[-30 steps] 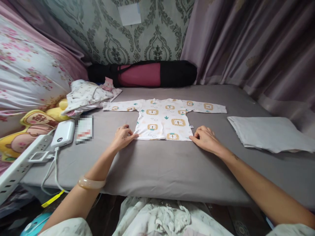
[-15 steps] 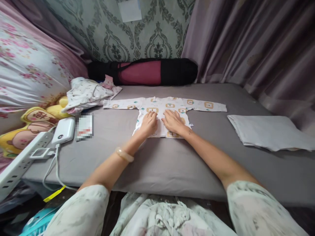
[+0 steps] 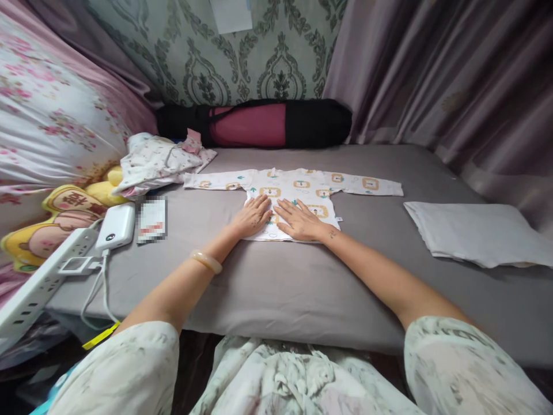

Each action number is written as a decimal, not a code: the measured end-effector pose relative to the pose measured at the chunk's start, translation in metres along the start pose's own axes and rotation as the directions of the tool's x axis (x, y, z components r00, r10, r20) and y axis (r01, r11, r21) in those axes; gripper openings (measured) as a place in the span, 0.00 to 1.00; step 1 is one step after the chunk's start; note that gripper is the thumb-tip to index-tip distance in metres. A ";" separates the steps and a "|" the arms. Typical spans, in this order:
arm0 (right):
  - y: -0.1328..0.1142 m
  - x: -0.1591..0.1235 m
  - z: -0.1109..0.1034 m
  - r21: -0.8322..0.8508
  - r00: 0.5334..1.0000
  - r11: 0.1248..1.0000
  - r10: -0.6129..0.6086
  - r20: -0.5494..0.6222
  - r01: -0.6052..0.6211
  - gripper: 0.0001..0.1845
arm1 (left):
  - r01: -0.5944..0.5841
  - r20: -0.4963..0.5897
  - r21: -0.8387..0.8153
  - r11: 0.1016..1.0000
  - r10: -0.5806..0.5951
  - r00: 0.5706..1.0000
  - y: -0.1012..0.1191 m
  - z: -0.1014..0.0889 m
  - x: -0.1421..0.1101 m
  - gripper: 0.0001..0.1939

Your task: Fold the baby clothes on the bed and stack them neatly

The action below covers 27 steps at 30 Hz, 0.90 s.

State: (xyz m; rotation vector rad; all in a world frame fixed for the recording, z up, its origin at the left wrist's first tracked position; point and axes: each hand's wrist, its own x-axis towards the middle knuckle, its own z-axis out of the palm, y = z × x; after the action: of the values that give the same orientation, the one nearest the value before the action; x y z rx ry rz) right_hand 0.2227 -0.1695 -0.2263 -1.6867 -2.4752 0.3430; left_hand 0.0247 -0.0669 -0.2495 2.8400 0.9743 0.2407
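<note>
A small white long-sleeved shirt (image 3: 301,182) with lion faces lies spread flat on the grey-covered bed (image 3: 276,282), both sleeves stretched out sideways. My left hand (image 3: 254,218) rests palm down on the lower left of its body, fingers extended. Beside it, my right hand (image 3: 299,220) lies flat on the lower middle, its fingers spread and pointing up to the left. The hands are close together, and neither grips the cloth. They cover part of the printed front.
Crumpled printed clothes (image 3: 158,161) lie left of the shirt, near a yellow plush (image 3: 69,213). A white power bank (image 3: 116,226) and a power strip (image 3: 47,282) sit at the left edge. Folded grey-white cloth (image 3: 475,233) lies right; a black-and-pink long bag (image 3: 250,124) is behind.
Both hands have left the shirt's bottom corners and come inward onto its front. Since half a second ago they have slid slightly toward me, fingers now flatter. The shirt stays in place.
</note>
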 end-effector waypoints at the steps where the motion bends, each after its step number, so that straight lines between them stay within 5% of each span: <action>1: -0.001 -0.003 0.000 0.001 1.000 1.000 -0.024 0.008 0.024 0.36 | -0.005 0.000 0.001 1.000 0.005 1.000 0.000 0.001 0.000 0.31; 11: -0.030 -0.046 -0.006 0.111 0.975 0.978 -0.191 0.113 0.178 0.34 | -0.028 0.025 0.008 1.000 0.028 0.999 -0.001 -0.001 -0.002 0.28; 17: -0.031 -0.065 -0.028 0.467 0.949 0.862 -0.286 0.130 0.196 0.27 | -0.024 -0.013 -0.016 1.000 0.023 1.000 0.011 -0.009 0.008 0.20; 19: -0.015 -0.056 -0.037 0.548 0.984 0.832 -0.161 0.078 0.093 0.28 | -0.015 -0.029 -0.043 0.999 0.014 0.999 0.020 -0.010 0.018 0.18; 21: 0.007 -0.041 -0.041 0.486 0.994 0.872 0.091 -0.056 -0.052 0.28 | -0.017 -0.041 -0.058 0.998 0.014 0.999 0.031 -0.007 0.032 0.19; 23: 0.030 -0.025 -0.039 0.299 0.934 0.932 0.278 -0.224 -0.205 0.25 | -0.014 -0.043 -0.059 0.998 0.012 0.999 0.044 -0.002 0.048 0.20; 27: 0.065 0.002 -0.026 0.053 0.897 0.916 0.400 -0.191 -0.397 0.29 | 0.051 -0.005 -0.074 0.996 -0.052 0.999 0.066 0.010 0.077 0.22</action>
State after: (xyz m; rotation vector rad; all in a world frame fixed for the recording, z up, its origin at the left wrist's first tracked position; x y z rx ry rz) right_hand 0.2867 -0.1414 -0.2181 -2.1065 -1.9736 0.2131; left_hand 0.1261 -0.0713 -0.2400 2.7459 1.0166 0.2752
